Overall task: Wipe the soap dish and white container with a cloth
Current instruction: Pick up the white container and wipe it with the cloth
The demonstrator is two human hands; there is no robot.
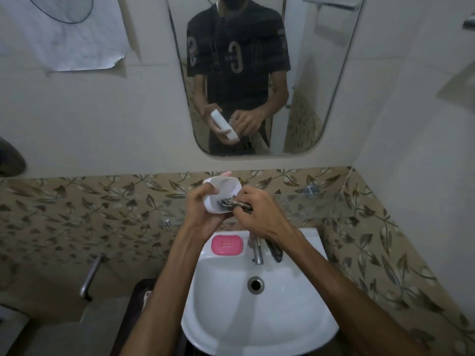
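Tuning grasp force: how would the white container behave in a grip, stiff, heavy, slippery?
Probably light: the left hand holds the white container up alone. Likely thin plastic, so it may flex if squeezed. Its smooth surface could be slippery; the right hand presses the cloth inside.

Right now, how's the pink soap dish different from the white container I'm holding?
The soap dish is pink and shallow; the white container is white and deeper, like a cup. The soap dish rests on the sink rim left of the tap, untouched; the white container is held up above the sink in the left hand, tilted, while the right hand pushes a cloth into it. Both have rounded corners.
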